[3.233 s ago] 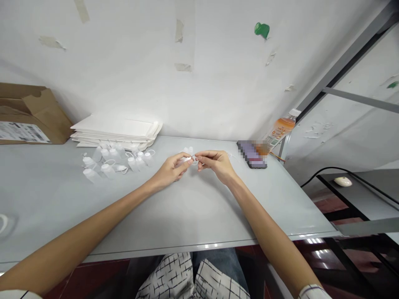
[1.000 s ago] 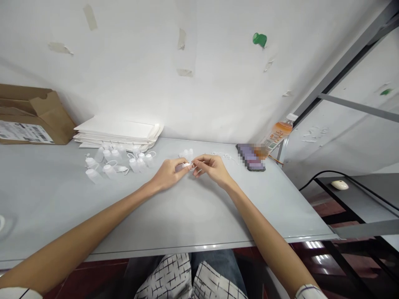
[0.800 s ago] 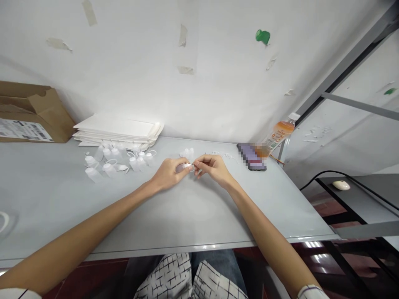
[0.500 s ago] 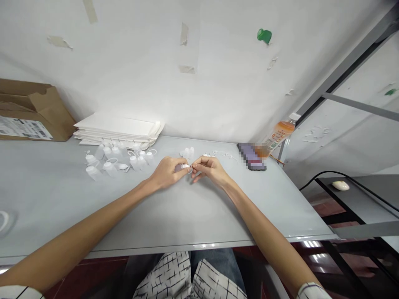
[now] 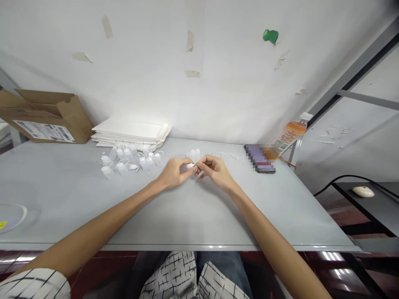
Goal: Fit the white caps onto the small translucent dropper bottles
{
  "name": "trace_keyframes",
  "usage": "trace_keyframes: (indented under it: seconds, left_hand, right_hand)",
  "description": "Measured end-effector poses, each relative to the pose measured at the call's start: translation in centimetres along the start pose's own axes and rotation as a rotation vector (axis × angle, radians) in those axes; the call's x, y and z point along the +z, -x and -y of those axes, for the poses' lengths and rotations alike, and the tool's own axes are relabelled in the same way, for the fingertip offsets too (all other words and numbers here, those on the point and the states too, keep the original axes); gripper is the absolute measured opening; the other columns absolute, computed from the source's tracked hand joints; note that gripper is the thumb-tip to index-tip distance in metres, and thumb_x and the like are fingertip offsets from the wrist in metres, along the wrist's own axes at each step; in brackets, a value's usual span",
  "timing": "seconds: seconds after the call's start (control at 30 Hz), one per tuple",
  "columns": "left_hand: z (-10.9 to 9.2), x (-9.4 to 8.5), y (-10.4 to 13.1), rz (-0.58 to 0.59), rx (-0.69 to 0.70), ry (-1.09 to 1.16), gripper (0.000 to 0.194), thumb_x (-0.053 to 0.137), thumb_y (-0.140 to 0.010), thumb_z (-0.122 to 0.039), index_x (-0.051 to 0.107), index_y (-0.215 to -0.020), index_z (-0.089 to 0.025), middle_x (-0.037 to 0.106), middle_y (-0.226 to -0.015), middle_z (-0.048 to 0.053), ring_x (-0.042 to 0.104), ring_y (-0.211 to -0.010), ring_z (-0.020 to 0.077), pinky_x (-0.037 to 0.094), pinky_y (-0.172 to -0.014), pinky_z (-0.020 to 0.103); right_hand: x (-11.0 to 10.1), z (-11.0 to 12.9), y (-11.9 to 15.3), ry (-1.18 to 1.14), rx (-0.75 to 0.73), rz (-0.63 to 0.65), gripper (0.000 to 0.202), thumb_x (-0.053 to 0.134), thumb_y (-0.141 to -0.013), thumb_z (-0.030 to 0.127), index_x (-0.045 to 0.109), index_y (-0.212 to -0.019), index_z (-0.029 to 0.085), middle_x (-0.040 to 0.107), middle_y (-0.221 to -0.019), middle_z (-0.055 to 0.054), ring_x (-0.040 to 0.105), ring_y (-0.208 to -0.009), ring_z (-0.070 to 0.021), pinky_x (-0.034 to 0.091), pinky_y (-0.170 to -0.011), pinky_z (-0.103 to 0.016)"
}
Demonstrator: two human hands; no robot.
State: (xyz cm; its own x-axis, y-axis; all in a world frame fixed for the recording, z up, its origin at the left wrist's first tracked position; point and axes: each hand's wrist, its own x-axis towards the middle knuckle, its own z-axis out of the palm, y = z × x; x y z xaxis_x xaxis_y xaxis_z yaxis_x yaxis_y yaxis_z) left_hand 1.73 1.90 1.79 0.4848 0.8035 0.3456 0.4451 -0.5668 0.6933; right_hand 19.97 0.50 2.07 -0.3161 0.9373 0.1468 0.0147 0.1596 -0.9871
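Note:
Near the middle of the table, my left hand [image 5: 175, 172] is closed around a small translucent squeeze bottle [image 5: 186, 167], its white top pointing right. My right hand [image 5: 215, 170] pinches at the bottle's tip; the small part between these fingertips is mostly hidden, though a thin white loop shows there. Just behind my hands stand a few more small bottles [image 5: 195, 154]. To the left is a group of similar bottles [image 5: 121, 166], some with looped cap straps. Small clear strap pieces [image 5: 233, 157] lie behind my right hand.
A stack of white sheets [image 5: 131, 132] and an open cardboard box [image 5: 52, 120] sit along the wall at the left. At the right, a phone [image 5: 260, 158] lies beside an orange drink bottle [image 5: 288, 137]. A round clear lid-like thing [image 5: 12, 218] is at the left edge.
The view has turned slightly left, so everything appears farther right. Both hands stay together at the small bottle, the right fingertips now closer against its tip.

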Motion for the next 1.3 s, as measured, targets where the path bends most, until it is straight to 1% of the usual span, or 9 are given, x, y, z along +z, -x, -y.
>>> trace_keyframes:
  seconds: [0.17,0.33,0.47,0.6,0.67,0.8,0.9,1.03,1.3]
  left_hand:
    - [-1.1,-0.5,0.0,-0.002,0.020,0.103,0.033,0.044,-0.093,-0.043,0.063,-0.089,-0.016,0.062,-0.080,0.001,0.051,-0.071,0.0144,0.039,-0.068,0.026]
    - [-1.1,-0.6,0.2,0.008,0.027,0.157,0.041,0.037,-0.098,-0.045,0.063,-0.086,-0.016,0.058,-0.077,0.001,0.049,-0.070,0.0135,0.039,-0.069,0.027]
    - [-1.2,-0.6,0.4,-0.024,0.063,0.178,0.048,0.031,-0.100,-0.049,0.066,-0.093,-0.016,0.061,-0.075,0.002,0.053,-0.066,0.0146,0.043,-0.068,0.028]
    - [-1.6,-2.2,0.2,-0.132,0.216,-0.005,0.051,0.027,-0.101,-0.046,0.070,-0.099,-0.019,0.067,-0.107,0.008,0.062,-0.094,0.0194,0.046,-0.085,0.031]
    - [-1.4,-3.6,-0.2,-0.244,0.289,-0.079,0.054,0.025,-0.102,-0.047,0.071,-0.102,-0.019,0.066,-0.113,0.009,0.062,-0.101,0.0200,0.046,-0.089,0.032]
    - [0.3,-6.8,-1.0,-0.525,0.337,-0.170,0.057,0.025,-0.102,-0.049,0.072,-0.094,-0.017,0.069,-0.101,0.010,0.061,-0.101,0.0208,0.046,-0.091,0.035]
    - [1.9,-8.7,-1.3,-0.622,0.268,-0.232,0.057,0.026,-0.102,-0.050,0.071,-0.087,-0.018,0.069,-0.095,0.008,0.061,-0.097,0.0194,0.046,-0.090,0.033]
    - [3.3,-9.9,-1.5,-0.689,0.196,-0.245,0.055,0.028,-0.102,-0.048,0.069,-0.080,-0.018,0.070,-0.089,0.007,0.062,-0.092,0.0182,0.047,-0.087,0.032]
    - [4.3,-9.8,-1.6,-0.703,0.147,-0.321,0.048,0.035,-0.102,-0.042,0.066,-0.074,-0.017,0.069,-0.083,0.006,0.061,-0.086,0.0175,0.045,-0.080,0.032]
  right_hand:
    - [0.0,0.9,0.0,0.123,-0.186,-0.158,0.030,0.067,-0.084,0.046,0.066,-0.079,0.017,0.067,-0.078,-0.004,0.063,-0.064,-0.0139,0.054,-0.054,-0.027]
    - [0.7,0.7,0.5,0.252,-0.320,-0.259,0.020,0.064,-0.088,0.037,0.068,-0.082,0.018,0.066,-0.083,-0.004,0.063,-0.061,-0.0131,0.053,-0.052,-0.027]
    - [1.8,1.0,0.8,0.383,-0.476,-0.415,0.016,0.061,-0.090,0.030,0.064,-0.078,0.020,0.064,-0.078,-0.003,0.063,-0.061,-0.0135,0.053,-0.054,-0.028]
    - [2.4,2.0,0.7,0.423,-0.535,-0.507,0.015,0.058,-0.091,0.029,0.062,-0.080,0.021,0.063,-0.079,-0.003,0.063,-0.060,-0.0142,0.053,-0.053,-0.029]
    - [2.5,2.4,0.4,0.473,-0.561,-0.523,0.014,0.057,-0.091,0.029,0.061,-0.080,0.021,0.063,-0.077,-0.003,0.062,-0.059,-0.0143,0.052,-0.052,-0.029]
    - [3.1,2.2,-1.2,0.629,-0.592,-0.355,0.015,0.055,-0.090,0.025,0.060,-0.076,0.021,0.063,-0.074,-0.003,0.060,-0.062,-0.0140,0.048,-0.052,-0.026]
    - [4.6,1.4,-3.0,0.750,-0.567,-0.174,0.017,0.051,-0.090,0.024,0.059,-0.077,0.020,0.064,-0.076,-0.004,0.059,-0.062,-0.0128,0.046,-0.053,-0.025]
    - [6.9,0.2,-5.1,0.936,-0.548,-0.065,0.019,0.048,-0.091,0.022,0.061,-0.079,0.018,0.065,-0.082,-0.005,0.057,-0.058,-0.0108,0.040,-0.054,-0.025]
    - [8.8,-0.7,-6.6,1.055,-0.554,-0.069,0.022,0.045,-0.094,0.023,0.065,-0.085,0.017,0.066,-0.085,-0.006,0.054,-0.056,-0.0112,0.032,-0.052,-0.025]
